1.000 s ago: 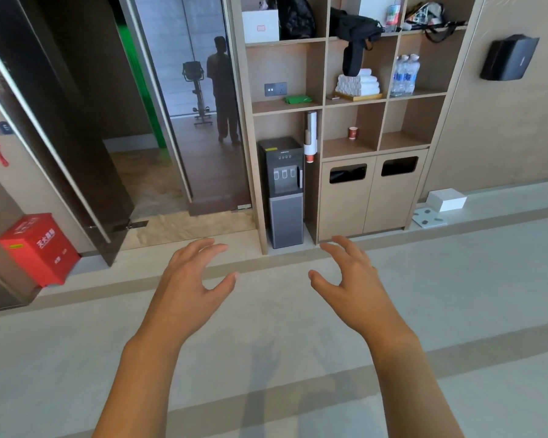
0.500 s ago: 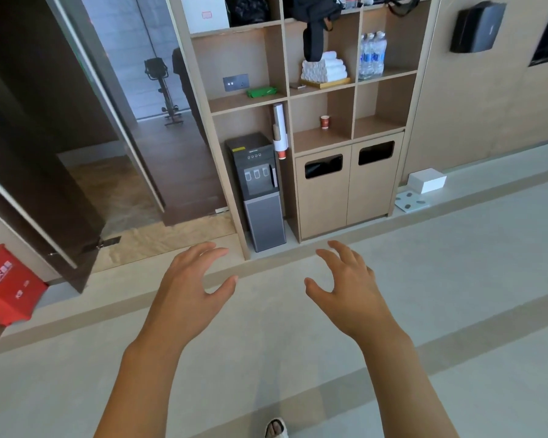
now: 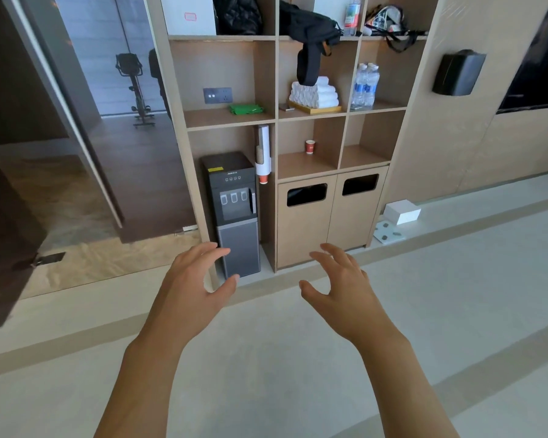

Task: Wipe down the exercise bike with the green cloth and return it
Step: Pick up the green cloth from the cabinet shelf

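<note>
The green cloth lies folded on a middle shelf of the wooden shelving unit, just right of a grey wall socket. A black exercise bike shows in the mirror panel at the upper left. My left hand and my right hand are stretched out in front of me over the pale floor, well below the cloth. Both have fingers spread and hold nothing.
A dark water dispenser stands in the shelf's lower left bay, with a cup holder beside it. White towels, water bottles and a red cup fill other shelves. A white box sits on the floor at right. A dark door stands open at left.
The view has swung left-to-right and come closer to the shelving, which now fills the centre. The red box at left has left the view. Both hands stay spread and empty.
</note>
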Action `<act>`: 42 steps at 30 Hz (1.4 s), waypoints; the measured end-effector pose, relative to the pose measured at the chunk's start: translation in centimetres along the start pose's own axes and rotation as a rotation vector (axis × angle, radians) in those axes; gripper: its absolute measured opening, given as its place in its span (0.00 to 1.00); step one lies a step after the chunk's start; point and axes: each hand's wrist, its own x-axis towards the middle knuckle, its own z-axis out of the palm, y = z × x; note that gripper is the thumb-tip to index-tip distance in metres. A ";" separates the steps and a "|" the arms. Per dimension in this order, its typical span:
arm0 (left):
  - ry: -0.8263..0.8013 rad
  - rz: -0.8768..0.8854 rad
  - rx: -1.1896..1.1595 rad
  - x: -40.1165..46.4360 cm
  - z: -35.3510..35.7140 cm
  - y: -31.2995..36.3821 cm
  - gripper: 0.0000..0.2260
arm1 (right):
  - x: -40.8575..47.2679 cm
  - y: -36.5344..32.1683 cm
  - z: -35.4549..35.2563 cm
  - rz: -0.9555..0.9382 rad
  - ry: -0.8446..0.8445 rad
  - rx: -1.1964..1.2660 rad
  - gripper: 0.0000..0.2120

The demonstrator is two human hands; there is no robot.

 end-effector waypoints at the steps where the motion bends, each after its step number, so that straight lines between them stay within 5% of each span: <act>1: 0.003 0.006 -0.004 1.5 0.2 -0.4 0.21 | 1.4 0.0 0.3 0.000 0.005 -0.002 0.28; 42: 0.138 -0.273 0.110 42.9 18.7 -1.7 0.21 | 52.9 17.7 4.7 -0.224 -0.163 0.120 0.28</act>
